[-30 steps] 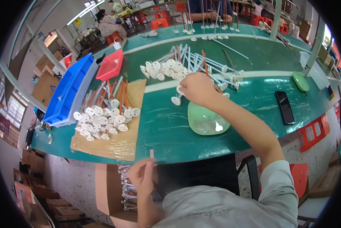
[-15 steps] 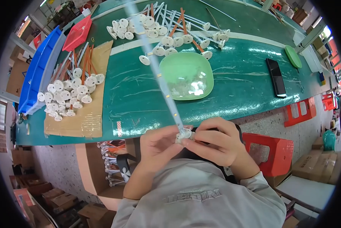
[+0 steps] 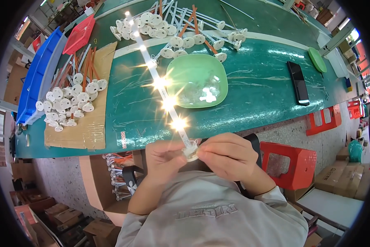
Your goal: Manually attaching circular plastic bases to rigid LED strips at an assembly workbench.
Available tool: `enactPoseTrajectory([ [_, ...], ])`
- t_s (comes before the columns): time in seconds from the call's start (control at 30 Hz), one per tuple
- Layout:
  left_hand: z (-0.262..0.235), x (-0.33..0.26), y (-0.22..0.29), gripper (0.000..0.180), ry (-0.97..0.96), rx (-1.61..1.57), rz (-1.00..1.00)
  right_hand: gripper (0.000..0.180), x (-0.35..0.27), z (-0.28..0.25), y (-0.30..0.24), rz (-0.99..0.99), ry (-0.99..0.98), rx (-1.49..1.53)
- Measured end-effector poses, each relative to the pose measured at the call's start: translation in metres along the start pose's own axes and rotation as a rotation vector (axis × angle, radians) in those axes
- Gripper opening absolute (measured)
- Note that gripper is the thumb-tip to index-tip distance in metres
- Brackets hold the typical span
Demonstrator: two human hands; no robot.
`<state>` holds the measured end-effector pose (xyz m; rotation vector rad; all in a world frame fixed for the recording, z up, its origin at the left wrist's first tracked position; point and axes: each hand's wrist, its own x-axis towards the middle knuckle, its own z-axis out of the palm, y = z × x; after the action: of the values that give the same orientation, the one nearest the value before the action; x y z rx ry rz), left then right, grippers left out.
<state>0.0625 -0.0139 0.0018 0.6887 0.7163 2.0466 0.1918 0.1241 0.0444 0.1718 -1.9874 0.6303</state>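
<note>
left hand (image 3: 165,158) and right hand (image 3: 228,155) pinch lit LED strip's (image 3: 160,78) white end cap (image 3: 190,151) | green bowl (image 3: 196,80): contents unclear | blue bin (image 3: 33,78): contents hidden

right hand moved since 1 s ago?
Yes. The right hand was out over the green table, beside the pale green dish; it now sits off the table's near edge, close to the body, gripping the strip's white end cap with the left hand.
</note>
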Motion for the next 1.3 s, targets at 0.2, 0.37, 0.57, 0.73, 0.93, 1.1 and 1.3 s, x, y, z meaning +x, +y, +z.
enactPoseTrajectory([
  [0.2,-0.014,-0.002,0.004,0.033,-0.122,0.138,0.043,0.023,0.006,0.006,0.001,-0.044,-0.041,-0.044],
  [0.37,-0.019,0.002,0.012,0.035,-0.12,0.179,0.091,0.02,0.018,0.013,0.003,-0.039,-0.052,-0.014],
  [0.57,-0.057,0.04,0.038,0.028,-0.044,0.206,0.15,0.012,0.077,0.003,0.062,0.33,-0.297,-0.022],
  [0.73,-0.062,0.042,0.039,0.031,0.161,0.024,0.212,0.014,0.091,0.025,0.107,0.482,-0.656,-0.179],
  [0.93,-0.06,0.041,0.038,0.037,0.074,0.139,0.221,0.02,0.089,0.045,0.115,0.518,-0.842,-0.304],
  [1.1,-0.062,0.039,0.039,0.04,0.013,0.168,0.195,0.019,0.09,0.045,0.118,0.616,-0.904,-0.258],
  [1.3,-0.06,0.039,0.035,0.043,-0.008,0.179,0.259,0.01,0.088,0.031,0.117,0.681,-0.636,-0.047],
])
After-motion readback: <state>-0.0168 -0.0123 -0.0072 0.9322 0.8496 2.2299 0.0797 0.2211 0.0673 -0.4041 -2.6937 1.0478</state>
